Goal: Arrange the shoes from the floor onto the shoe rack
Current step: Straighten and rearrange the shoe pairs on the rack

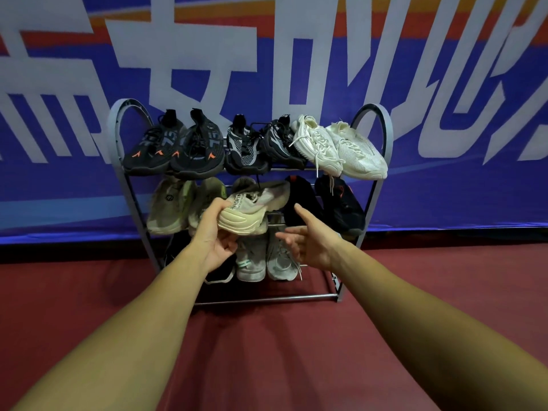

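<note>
Our L hand grips the cream shoe at its thick ribbed sole, thumb on top and fingers curled under. The shoe is tipped on its side w/ the sole facing us, at the middle tier of the shoe rack. We can't tell if it rests on the bars or hangs from the hand alone.

Our R hand is just right of the shoe and not touching it. It is open w/ fingers spread, index pointing up, and holds nothing.

Left of the L hand on the same tier sits an olive-beige pair, its nearer shoe just beside the cream shoe. Above and beyond the R hand, a plain black pair fills the right end of that tier.

Below both hands, on the bottom tier, stands a pale grey pair. A black shoe w/ a white sole shows partly under our L wrist.

Well above the hands the top tier is full. An orange-marked black pair sits up-left of the L hand. A black-and-grey knit pair sits btwn the hands' lines. A white pair is up-right of the R hand, w/ laces hanging over the edge.

Both forearms reach out over the red floor. A blue banner w/ big white characters stands behind the rack.
</note>
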Motion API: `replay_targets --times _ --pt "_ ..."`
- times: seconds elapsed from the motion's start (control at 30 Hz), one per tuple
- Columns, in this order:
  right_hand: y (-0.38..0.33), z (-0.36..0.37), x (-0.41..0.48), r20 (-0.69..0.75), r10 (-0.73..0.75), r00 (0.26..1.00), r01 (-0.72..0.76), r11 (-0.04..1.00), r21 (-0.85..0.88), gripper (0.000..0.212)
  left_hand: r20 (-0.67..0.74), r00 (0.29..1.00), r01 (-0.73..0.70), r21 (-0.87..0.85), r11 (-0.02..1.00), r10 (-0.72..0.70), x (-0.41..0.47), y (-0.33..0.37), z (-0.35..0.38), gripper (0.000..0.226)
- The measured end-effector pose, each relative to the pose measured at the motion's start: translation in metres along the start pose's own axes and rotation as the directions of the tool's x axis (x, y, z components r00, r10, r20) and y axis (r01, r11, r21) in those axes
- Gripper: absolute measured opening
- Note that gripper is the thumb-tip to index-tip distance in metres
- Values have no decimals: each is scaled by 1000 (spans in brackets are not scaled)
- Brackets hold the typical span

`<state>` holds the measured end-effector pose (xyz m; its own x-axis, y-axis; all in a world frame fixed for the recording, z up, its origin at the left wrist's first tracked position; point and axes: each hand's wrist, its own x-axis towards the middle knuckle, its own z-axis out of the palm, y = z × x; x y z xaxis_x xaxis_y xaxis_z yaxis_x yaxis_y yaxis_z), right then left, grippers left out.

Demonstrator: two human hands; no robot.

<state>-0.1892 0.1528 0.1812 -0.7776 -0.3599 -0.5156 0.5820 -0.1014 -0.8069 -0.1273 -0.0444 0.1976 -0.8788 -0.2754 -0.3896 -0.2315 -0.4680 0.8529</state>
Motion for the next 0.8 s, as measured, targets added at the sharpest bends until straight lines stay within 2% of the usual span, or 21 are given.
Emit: replay_targets --times 0.1,0.2,0.3,0.43,0.53,0.67,0.73,0.8 --pt "-1 6 -1 -38 -71 997 73 996 58 57 69 998 12 -7 1000 -11 -5 4 -12 23" --pt "-4 7 0 -131 -184 974 207 960 189 34 116 993 26 2 1000 -26 -12 7 -17 29" --pt "-5 7 -1 -260 -235 937 294 931 216 23 83 995 52 -40 998 -49 -15 8 -17 35" --pt "-6 8 3 -323 -242 915 331 908 258 12 -13 1000 21 -209 978 -25 -5 9 -14 48" --pt "-7 9 4 -369 -250 895 366 885 289 12 -31 999 -19 -235 972 12 2 6 -8 56" --pt "-7 7 6 -347 -280 895 383 881 277 11 4 1000 3 -161 987 -3 6 -2 10 51" --pt "-5 7 5 -313 -295 903 377 892 248 9 -44 999 7 -179 984 -15 10 -5 19 53" --pt "-4 2 5 -266 -306 914 365 906 215 13 -104 995 -25 -202 979 4 15 -3 24 45"
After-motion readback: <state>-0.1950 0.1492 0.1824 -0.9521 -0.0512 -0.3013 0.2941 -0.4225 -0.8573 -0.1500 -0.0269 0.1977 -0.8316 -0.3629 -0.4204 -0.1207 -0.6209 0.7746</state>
